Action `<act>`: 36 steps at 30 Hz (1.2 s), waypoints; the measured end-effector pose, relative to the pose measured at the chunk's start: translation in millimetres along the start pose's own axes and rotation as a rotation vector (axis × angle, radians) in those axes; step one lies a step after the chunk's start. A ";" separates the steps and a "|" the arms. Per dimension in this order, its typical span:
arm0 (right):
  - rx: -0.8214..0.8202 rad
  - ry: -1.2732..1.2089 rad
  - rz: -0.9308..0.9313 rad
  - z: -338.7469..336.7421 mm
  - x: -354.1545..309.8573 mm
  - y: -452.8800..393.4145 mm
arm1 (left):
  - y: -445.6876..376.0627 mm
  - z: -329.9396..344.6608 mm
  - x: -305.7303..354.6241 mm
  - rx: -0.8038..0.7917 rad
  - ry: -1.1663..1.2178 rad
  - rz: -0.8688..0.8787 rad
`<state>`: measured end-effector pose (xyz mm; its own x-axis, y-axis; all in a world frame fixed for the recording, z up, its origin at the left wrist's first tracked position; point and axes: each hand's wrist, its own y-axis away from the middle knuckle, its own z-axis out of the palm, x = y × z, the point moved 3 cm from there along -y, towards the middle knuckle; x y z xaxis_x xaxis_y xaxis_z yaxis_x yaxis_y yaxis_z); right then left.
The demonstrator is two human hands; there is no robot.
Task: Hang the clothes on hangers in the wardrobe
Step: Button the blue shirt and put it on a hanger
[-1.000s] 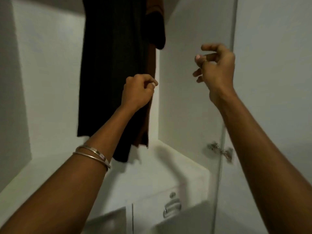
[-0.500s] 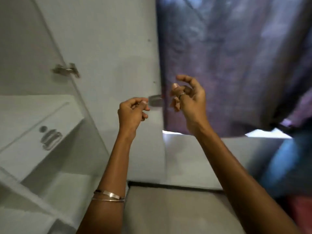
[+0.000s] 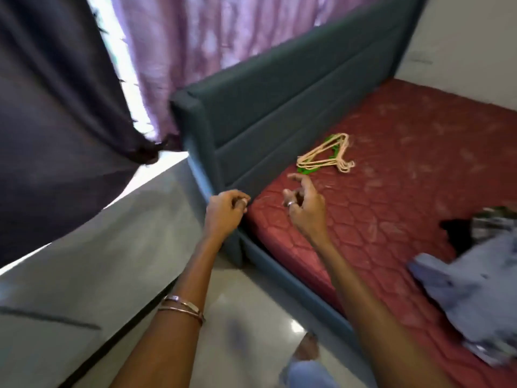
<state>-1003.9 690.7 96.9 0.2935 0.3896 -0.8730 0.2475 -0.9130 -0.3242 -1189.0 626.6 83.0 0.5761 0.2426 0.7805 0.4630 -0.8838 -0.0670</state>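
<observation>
A small stack of cream hangers point(image 3: 321, 159) lies on the red mattress point(image 3: 414, 169) near the headboard, with a green hanger point(image 3: 333, 149) underneath. A pile of clothes point(image 3: 475, 287), grey-blue on top with dark and patterned pieces behind, sits on the mattress at the right edge of view. My left hand point(image 3: 225, 212) is curled into a loose fist over the bed's corner and holds nothing. My right hand point(image 3: 306, 207) hovers above the mattress, fingers loosely curled and forefinger extended, empty, a short way in front of the hangers. The wardrobe is out of view.
A dark teal padded headboard point(image 3: 279, 102) and bed frame stand between me and the mattress. A dark curtain point(image 3: 56, 121) and a pink curtain point(image 3: 195, 37) hang at the left. Glossy floor tiles point(image 3: 251, 312) and my foot point(image 3: 307, 348) show below.
The view has swung from the wardrobe's hanging garments, past the wardrobe door and curtain, to the bed. Both hands stayed raised and empty and have dropped toward the mattress.
</observation>
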 end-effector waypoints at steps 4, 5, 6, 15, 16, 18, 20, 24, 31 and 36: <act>0.097 0.158 0.094 -94.4 90.1 -23.7 | -47.2 124.9 52.0 -0.156 -0.027 0.082; 0.111 0.190 0.124 -111.0 104.3 -26.4 | -54.8 148.3 61.5 -0.186 -0.024 0.095; 0.129 0.205 0.154 -123.7 118.9 -28.2 | -60.4 166.9 70.6 -0.219 -0.017 0.108; 0.396 0.375 0.577 -270.5 246.9 -3.5 | -81.5 386.1 149.6 -0.781 0.137 -0.116; 0.425 0.380 0.662 -280.2 262.0 4.0 | -77.7 401.5 152.9 -0.840 0.128 -0.183; 0.488 0.361 0.825 -297.6 287.5 19.9 | -71.7 430.1 155.2 -0.939 0.105 -0.271; 0.517 0.346 0.987 -313.6 313.9 37.5 | -68.8 456.7 155.5 -1.006 0.076 -0.317; 0.604 0.311 1.282 -345.7 351.2 80.4 | -69.5 498.9 155.8 -1.117 0.017 -0.360; 0.727 0.440 1.463 -416.2 377.1 87.1 | -99.6 553.2 158.1 -1.108 -0.021 -0.353; 0.675 0.647 1.471 -456.0 404.8 64.1 | -114.7 595.3 157.1 -1.046 -0.045 -0.199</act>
<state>-448.2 845.0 -111.1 0.2330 -0.9133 -0.3341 -0.8882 -0.3397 0.3093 -750.6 1004.2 -156.7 0.5879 0.4165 0.6935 -0.2450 -0.7253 0.6433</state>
